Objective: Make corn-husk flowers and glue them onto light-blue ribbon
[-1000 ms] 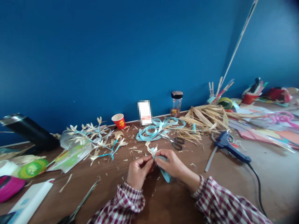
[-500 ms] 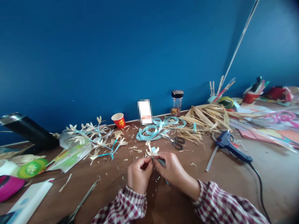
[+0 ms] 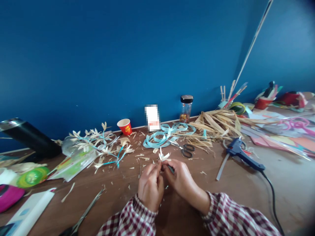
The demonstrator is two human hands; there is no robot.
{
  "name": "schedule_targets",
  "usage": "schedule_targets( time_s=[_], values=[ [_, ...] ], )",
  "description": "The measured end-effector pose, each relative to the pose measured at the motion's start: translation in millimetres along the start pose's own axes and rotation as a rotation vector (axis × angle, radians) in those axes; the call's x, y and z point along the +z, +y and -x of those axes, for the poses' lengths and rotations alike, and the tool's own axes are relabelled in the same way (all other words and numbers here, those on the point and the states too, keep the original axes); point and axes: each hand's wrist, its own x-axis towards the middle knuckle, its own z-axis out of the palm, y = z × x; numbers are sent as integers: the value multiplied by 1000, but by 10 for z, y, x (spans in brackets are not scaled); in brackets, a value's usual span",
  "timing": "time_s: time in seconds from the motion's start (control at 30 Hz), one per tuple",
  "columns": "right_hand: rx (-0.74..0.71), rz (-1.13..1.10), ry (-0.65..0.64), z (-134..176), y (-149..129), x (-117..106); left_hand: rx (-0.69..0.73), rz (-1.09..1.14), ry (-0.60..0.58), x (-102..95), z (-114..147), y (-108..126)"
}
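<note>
A small white flower of pale husk petals (image 3: pixel 164 155) stands up from between my fingertips in the middle of the table. My left hand (image 3: pixel 150 188) is closed, pinching the flower's base from the left. From the other side my right hand (image 3: pixel 183 180) pinches the same base; a dark grey-green piece shows in its curled fingers, too hidden to name. Just beyond lie a loose coil of light blue ribbon (image 3: pixel 157 140) and black-handled scissors (image 3: pixel 188 150). On the left rest finished-looking sprigs of pale flowers on blue stems (image 3: pixel 118 158).
A blue glue gun (image 3: pixel 242 155) with a black cord lies right. Dry corn husks (image 3: pixel 216 123), a lidded jar (image 3: pixel 186 109) and a red paper cup (image 3: pixel 125 126) stand along the wall. Open scissors (image 3: pixel 85 214) lie front left, near a black bottle (image 3: pixel 31 137). Scraps dot the table.
My left hand has turned over and shifted slightly right, its fingers now stretching up to the flower's base. The flower has turned, with one petal pointing upward.
</note>
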Motion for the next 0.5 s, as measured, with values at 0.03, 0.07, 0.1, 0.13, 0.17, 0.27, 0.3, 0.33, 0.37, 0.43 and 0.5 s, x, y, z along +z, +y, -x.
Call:
schedule_targets(
  time_s=[0.03,0.07,0.1,0.13,0.17,0.27,0.3,0.33,0.37,0.43,0.5],
  values=[
    [-6,4,1,-4,0,-13,-12,20,-15,-17,-9,12],
    [-13,13,6,-9,-1,-27,-23,40,-28,-36,-19,23],
    [-18,18,9,-13,-1,-40,-34,58,-37,-55,-27,35],
    [-21,8,5,-17,2,-52,-40,75,-46,-71,-32,45],
    [-23,-13,-3,-22,8,-61,-41,90,-54,-85,-34,53],
    [-29,-103,-36,-45,44,-71,-31,133,-77,-101,-20,66],
    [-28,-136,-36,-56,59,-67,-33,156,-88,-101,-12,67],
    [-20,-169,-26,-70,74,-61,-45,188,-98,-99,-7,67],
    [-6,-203,-12,-84,85,-53,-71,234,-104,-97,-4,65],
    [49,-276,17,-114,94,-44,-150,371,-104,-91,-10,54],
    [138,-361,20,-139,81,-52,-259,549,-88,-81,-26,28]
  ],
)
